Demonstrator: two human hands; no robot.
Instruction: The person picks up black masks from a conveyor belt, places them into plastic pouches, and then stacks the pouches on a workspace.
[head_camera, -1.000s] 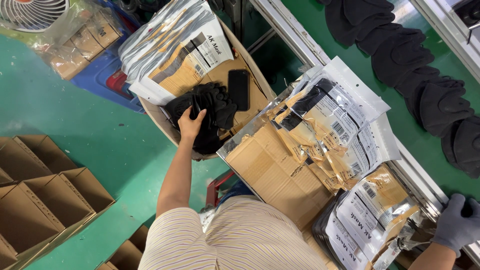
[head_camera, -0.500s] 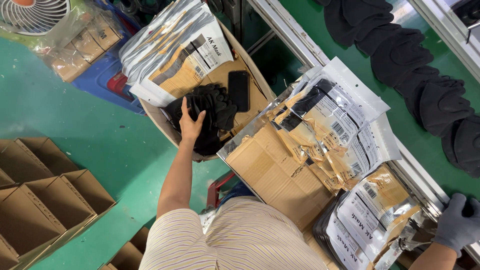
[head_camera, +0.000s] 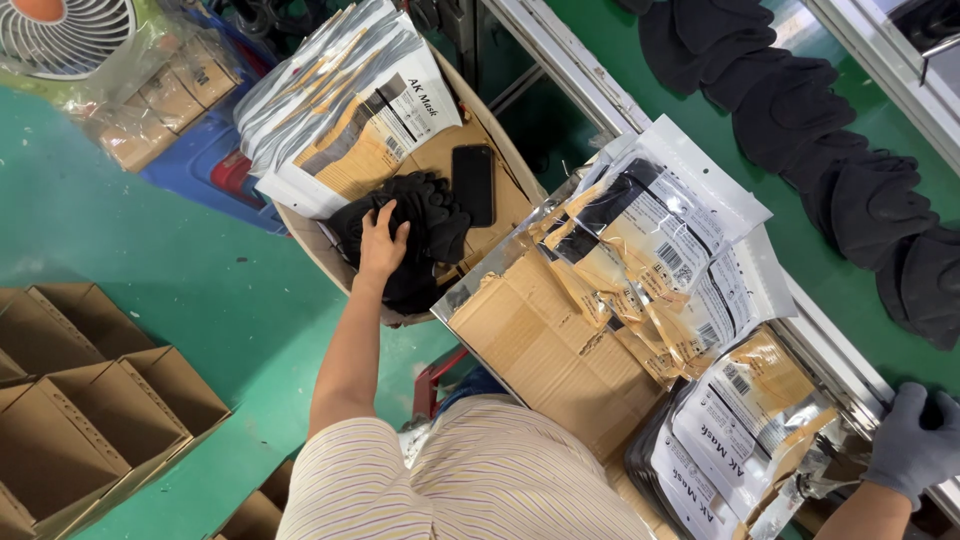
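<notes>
The bare left hand (head_camera: 382, 238) lies with fingers spread and curled onto a soft heap of black fabric masks (head_camera: 420, 232), gripping the top of the pile, which sits in a round cardboard bin (head_camera: 500, 160) just beside a flat black phone (head_camera: 473, 183) and below a fanned stack of glossy pouches (head_camera: 345, 110). To the right of the bin, corrugated cardboard (head_camera: 555, 355) carries more shiny pouches. Far right of the bin, the grey-gloved right hand (head_camera: 915, 445) is closed on the metal rail (head_camera: 850, 385) of the green table (head_camera: 800, 240).

Green floor (head_camera: 150, 270), white fan (head_camera: 60, 30)
</notes>
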